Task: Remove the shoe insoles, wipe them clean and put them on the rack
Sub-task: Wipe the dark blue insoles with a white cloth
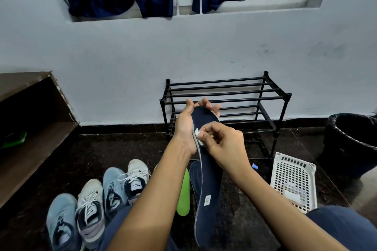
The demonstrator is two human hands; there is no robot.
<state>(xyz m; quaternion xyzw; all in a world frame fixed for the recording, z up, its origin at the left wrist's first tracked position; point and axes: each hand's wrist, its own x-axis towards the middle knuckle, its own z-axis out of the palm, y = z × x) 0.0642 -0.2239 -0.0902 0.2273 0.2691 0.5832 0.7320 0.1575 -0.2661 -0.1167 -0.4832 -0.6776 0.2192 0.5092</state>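
Left hand (184,128) grips long navy insole (208,179) while right hand (222,142) pinches crumpled white wipe (198,134).

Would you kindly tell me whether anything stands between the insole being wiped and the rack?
Nothing visible does. The navy insole, gripped by the left hand while the right hand pinches a white wipe against it, is held before the black rack, whose visible bars carry nothing.

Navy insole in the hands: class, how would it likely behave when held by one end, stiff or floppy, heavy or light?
Probably flexible yet not floppy: the navy insole looks thin but stands without drooping. Likely light: the left hand supports it at the toe end.
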